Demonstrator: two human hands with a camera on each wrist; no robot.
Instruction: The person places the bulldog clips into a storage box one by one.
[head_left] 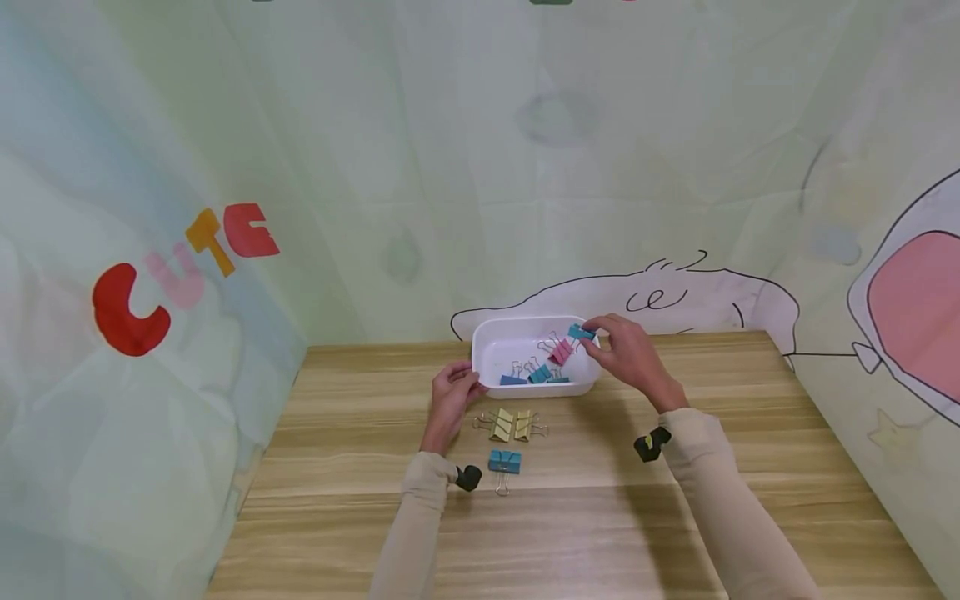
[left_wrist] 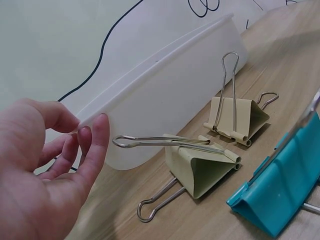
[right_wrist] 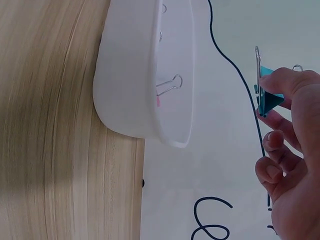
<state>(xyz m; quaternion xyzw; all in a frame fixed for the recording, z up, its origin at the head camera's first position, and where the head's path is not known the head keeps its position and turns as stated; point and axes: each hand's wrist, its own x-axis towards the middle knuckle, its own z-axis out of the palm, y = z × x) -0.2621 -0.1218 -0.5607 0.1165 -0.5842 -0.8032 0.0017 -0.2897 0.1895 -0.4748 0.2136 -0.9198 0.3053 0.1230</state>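
Note:
A teal binder clip (right_wrist: 270, 97) is pinched between the thumb and fingers of my right hand (head_left: 626, 352), over the right end of a white plastic bin (head_left: 536, 389). My left hand (head_left: 451, 396) holds the bin's near left corner, thumb and fingertips at the rim. Inside the bin lie a pink binder clip (head_left: 561, 352) and several blue and teal ones, such as a teal clip (head_left: 539, 374) near the front wall. On the table before the bin sit two yellow binder clips (left_wrist: 197, 170), side by side, and another teal binder clip (left_wrist: 280, 175) nearer me.
The wooden table (head_left: 337, 500) ends at a printed cloth backdrop (head_left: 420, 167) behind the bin. More printed cloth (head_left: 135, 433) rises along the left and right sides. A black wrist camera (head_left: 468, 477) on the left arm is close to the nearest teal clip.

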